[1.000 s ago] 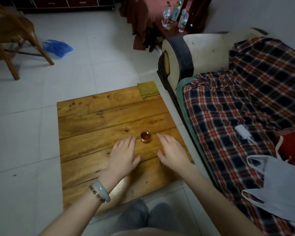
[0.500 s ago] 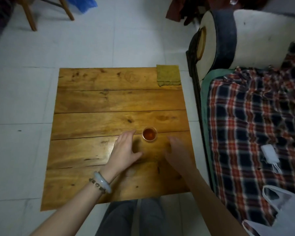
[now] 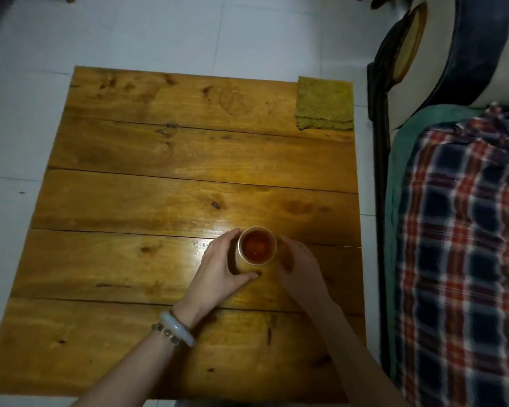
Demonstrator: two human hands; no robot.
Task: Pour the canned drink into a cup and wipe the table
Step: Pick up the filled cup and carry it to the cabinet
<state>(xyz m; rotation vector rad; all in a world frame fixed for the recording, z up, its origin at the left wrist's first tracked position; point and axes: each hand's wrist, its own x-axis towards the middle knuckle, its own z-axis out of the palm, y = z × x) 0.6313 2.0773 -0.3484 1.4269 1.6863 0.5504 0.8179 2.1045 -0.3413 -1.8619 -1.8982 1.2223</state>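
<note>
Head view, plank table on pale tiles, both hands cupping cup, cloth at corner

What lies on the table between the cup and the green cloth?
Nothing: in the head view only bare wooden table runs from the cup to the green cloth.

Both hands cup the filled cup.
</note>
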